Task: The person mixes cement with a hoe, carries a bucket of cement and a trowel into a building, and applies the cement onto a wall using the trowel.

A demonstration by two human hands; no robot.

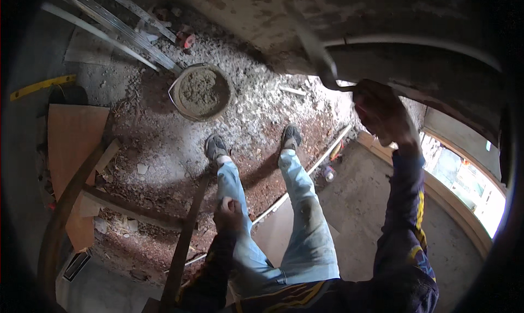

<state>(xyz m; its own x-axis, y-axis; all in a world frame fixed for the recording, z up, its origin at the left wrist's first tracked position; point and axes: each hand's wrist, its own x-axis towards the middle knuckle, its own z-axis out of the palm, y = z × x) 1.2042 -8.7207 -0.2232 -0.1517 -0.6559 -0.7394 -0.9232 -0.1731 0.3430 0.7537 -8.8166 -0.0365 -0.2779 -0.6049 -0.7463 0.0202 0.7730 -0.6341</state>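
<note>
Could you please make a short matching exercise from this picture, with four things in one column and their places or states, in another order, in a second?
Column one
1. Trowel
2. Bucket
3. Yellow strip
4. Left hand

Column two
A. Near the far left edge of the view
B. Seen against the light-blue left trouser leg
C. Held in the right hand
D. Standing on the ground ahead of the feet, with grey mix inside

Right pairs: 1-C; 2-D; 3-A; 4-B
</note>
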